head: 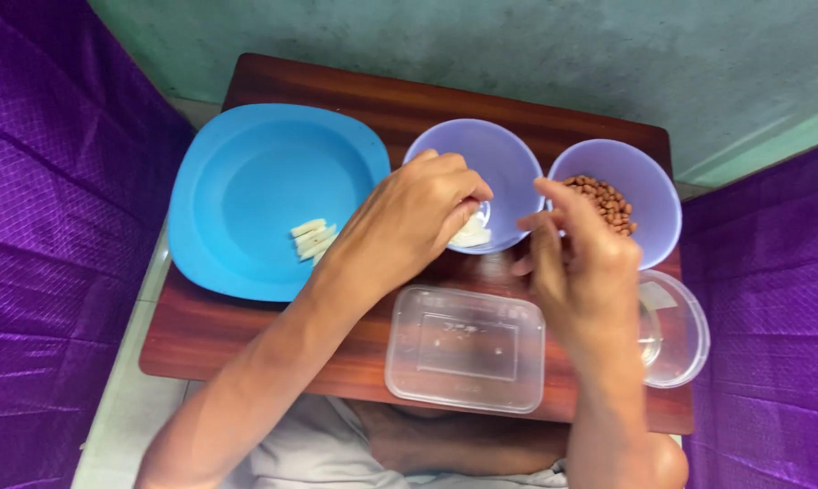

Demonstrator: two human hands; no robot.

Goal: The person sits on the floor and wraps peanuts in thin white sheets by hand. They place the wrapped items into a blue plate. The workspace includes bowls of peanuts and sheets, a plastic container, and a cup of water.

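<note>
My left hand reaches over the near rim of a lilac bowl, fingertips pinched on a pale white strip inside it. More white strips lie on the big blue plate to the left. My right hand hovers between the two bowls, fingers loosely curled, with nothing visible in it. Just beyond it a second lilac bowl holds peanuts.
A clear rectangular plastic container sits at the near edge of the small dark wooden table. A round clear lid or tub is at the right, partly under my right wrist. Purple cloth flanks both sides; a grey wall lies beyond.
</note>
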